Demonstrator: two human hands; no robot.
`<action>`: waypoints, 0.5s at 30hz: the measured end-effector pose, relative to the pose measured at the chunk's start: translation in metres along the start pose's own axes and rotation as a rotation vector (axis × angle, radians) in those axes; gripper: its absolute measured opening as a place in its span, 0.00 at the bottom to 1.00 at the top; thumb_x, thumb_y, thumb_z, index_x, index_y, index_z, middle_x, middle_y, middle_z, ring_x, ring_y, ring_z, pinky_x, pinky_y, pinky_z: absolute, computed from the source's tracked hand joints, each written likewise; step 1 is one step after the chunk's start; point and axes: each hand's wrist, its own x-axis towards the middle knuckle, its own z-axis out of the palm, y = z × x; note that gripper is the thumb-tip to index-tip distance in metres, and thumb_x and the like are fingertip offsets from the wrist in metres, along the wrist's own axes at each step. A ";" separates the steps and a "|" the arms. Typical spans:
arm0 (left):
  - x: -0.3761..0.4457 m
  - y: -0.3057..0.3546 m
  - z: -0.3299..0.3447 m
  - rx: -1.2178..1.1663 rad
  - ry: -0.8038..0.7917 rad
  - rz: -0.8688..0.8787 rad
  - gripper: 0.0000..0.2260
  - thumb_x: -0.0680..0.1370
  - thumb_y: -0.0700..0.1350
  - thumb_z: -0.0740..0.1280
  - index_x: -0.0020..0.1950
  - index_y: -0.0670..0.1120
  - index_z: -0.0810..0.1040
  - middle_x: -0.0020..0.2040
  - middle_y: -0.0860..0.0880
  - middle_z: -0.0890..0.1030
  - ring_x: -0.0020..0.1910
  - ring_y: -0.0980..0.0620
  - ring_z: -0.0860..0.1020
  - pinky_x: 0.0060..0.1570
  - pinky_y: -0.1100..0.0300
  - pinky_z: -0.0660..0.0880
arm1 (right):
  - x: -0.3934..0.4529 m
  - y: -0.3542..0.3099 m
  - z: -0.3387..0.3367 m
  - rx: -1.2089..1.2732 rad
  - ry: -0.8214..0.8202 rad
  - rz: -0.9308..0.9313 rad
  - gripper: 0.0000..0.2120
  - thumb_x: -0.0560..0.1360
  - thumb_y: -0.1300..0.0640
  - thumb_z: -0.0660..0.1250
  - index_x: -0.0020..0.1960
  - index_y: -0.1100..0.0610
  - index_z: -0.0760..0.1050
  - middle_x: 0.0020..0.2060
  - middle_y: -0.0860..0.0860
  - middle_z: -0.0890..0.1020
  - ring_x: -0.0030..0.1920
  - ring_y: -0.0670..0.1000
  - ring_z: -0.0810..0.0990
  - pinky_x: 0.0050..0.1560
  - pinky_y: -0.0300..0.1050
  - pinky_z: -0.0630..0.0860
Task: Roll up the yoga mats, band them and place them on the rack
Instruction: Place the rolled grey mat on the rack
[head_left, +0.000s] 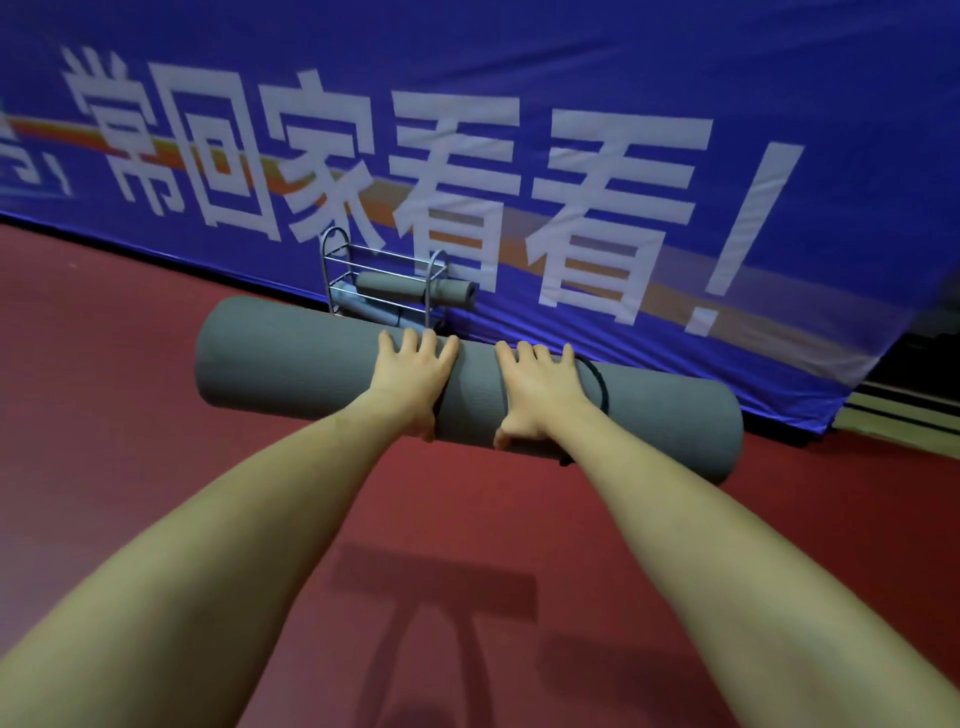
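I carry a rolled grey yoga mat (291, 358) crosswise in front of me, above the red floor. My left hand (415, 374) grips it near the middle, fingers over the top and thumb underneath. My right hand (540, 389) grips it just to the right in the same way. A black band (597, 382) circles the roll right of my right hand. Behind the mat a small metal rack (337, 260) stands against the banner, with another rolled grey mat (415, 288) on its upper shelf and a paler roll (374, 314) lower down.
A large blue banner (519, 104) with white characters covers the wall behind the rack. The red floor (104, 389) stretches to the left and toward me. A dark gap and a step edge (904, 410) lie at the right.
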 end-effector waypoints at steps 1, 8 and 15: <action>0.015 -0.012 0.001 0.002 0.000 -0.002 0.55 0.60 0.60 0.78 0.75 0.45 0.49 0.71 0.43 0.62 0.70 0.42 0.62 0.68 0.40 0.60 | 0.019 0.000 -0.004 0.004 0.006 -0.003 0.59 0.57 0.37 0.77 0.75 0.57 0.50 0.68 0.57 0.66 0.68 0.59 0.65 0.69 0.70 0.55; 0.111 -0.077 0.034 -0.010 0.020 0.004 0.56 0.60 0.60 0.78 0.76 0.46 0.48 0.71 0.43 0.62 0.70 0.42 0.61 0.67 0.40 0.60 | 0.137 -0.004 -0.003 -0.022 0.020 -0.006 0.58 0.56 0.36 0.76 0.75 0.57 0.51 0.67 0.56 0.66 0.68 0.59 0.65 0.69 0.69 0.53; 0.240 -0.166 0.101 -0.063 0.016 0.038 0.57 0.59 0.61 0.78 0.76 0.47 0.48 0.71 0.44 0.62 0.69 0.43 0.62 0.67 0.42 0.62 | 0.300 -0.018 0.014 -0.012 -0.015 0.006 0.58 0.56 0.36 0.77 0.75 0.56 0.51 0.68 0.55 0.67 0.68 0.59 0.65 0.69 0.65 0.57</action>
